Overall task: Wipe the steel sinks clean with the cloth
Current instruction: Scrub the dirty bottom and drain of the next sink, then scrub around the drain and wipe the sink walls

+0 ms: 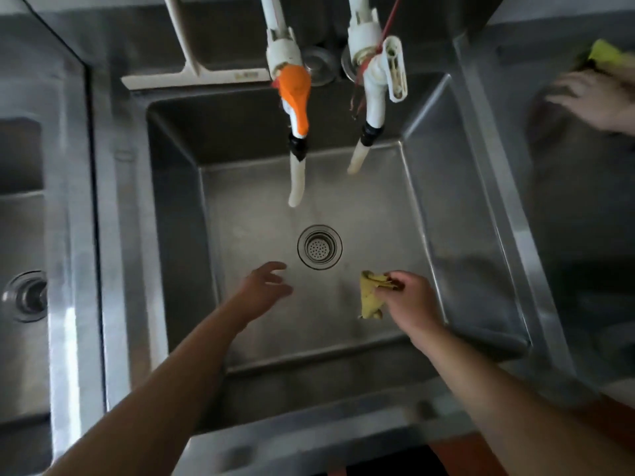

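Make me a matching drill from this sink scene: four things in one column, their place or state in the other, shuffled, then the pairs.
1. cloth
2. left hand
3. drain strainer
4. orange tap handle

A. middle of the sink floor
B. open, holding nothing
C. on the left tap, above the basin
D. bunched in the right hand

Pairs: 1-D, 2-B, 3-A, 4-C

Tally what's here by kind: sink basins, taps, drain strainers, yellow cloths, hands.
Sink basins: 3
Taps: 2
Drain strainers: 2
Yellow cloths: 2
Hands: 3
Total: 12
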`<action>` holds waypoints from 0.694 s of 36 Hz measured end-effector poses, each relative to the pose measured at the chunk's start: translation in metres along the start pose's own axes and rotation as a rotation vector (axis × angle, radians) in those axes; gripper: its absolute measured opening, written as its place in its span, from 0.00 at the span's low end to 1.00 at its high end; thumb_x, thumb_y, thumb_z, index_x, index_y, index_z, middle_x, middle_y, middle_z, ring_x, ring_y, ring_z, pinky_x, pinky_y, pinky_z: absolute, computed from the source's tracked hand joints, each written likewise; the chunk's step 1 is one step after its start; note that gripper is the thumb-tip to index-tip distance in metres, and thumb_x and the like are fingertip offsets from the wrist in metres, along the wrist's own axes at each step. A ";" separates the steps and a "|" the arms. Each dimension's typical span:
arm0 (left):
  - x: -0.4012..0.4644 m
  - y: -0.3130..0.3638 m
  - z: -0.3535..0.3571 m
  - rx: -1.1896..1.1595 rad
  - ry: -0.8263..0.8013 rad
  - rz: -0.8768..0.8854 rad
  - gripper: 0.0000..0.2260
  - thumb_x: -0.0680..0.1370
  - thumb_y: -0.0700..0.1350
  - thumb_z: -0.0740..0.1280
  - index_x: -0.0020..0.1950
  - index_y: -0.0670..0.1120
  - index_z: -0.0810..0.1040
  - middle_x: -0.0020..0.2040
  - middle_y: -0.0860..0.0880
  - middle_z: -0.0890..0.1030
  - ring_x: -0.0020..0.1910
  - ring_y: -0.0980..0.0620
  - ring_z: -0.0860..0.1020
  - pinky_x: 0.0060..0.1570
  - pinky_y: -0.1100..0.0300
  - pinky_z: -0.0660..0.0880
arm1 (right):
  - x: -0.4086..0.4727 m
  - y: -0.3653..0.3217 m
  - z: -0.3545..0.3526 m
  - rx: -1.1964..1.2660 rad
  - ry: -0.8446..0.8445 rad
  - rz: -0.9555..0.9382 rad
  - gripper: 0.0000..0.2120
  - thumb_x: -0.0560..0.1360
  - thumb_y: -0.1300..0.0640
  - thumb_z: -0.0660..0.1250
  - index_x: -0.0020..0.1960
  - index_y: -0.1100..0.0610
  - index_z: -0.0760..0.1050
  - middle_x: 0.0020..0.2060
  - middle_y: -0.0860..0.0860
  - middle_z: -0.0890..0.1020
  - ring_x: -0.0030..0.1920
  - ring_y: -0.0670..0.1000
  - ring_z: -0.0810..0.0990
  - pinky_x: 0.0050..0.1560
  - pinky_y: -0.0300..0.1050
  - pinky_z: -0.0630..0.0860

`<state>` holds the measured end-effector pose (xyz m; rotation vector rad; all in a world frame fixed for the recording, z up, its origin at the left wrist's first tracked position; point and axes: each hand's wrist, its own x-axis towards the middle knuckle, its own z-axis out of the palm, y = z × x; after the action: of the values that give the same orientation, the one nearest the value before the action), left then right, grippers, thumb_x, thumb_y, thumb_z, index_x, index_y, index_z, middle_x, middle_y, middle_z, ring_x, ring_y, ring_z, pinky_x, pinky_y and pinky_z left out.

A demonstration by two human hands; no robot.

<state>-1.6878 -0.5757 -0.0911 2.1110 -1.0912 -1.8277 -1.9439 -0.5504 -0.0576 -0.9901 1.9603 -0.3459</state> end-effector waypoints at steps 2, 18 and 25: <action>-0.028 0.004 0.010 -0.025 -0.091 0.065 0.17 0.74 0.37 0.73 0.60 0.49 0.78 0.54 0.42 0.79 0.41 0.53 0.76 0.31 0.69 0.71 | -0.021 -0.006 0.001 0.067 0.020 0.021 0.03 0.70 0.62 0.73 0.39 0.57 0.81 0.34 0.52 0.83 0.38 0.52 0.81 0.37 0.44 0.73; -0.139 0.003 0.060 0.003 -0.079 0.403 0.21 0.66 0.45 0.71 0.56 0.62 0.76 0.52 0.55 0.82 0.44 0.49 0.82 0.47 0.54 0.80 | -0.138 -0.038 0.004 0.603 -0.027 0.331 0.08 0.71 0.54 0.75 0.48 0.55 0.80 0.46 0.54 0.85 0.49 0.52 0.83 0.48 0.50 0.80; -0.162 0.019 0.036 -0.409 -0.043 0.272 0.17 0.73 0.36 0.74 0.59 0.49 0.81 0.52 0.45 0.84 0.50 0.44 0.84 0.52 0.48 0.82 | -0.138 -0.055 -0.024 0.493 -0.222 0.098 0.11 0.76 0.54 0.68 0.58 0.45 0.79 0.53 0.49 0.84 0.55 0.51 0.82 0.55 0.58 0.80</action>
<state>-1.7280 -0.4810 0.0401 1.6161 -0.8688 -1.7873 -1.8955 -0.4849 0.0684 -0.5838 1.6055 -0.6018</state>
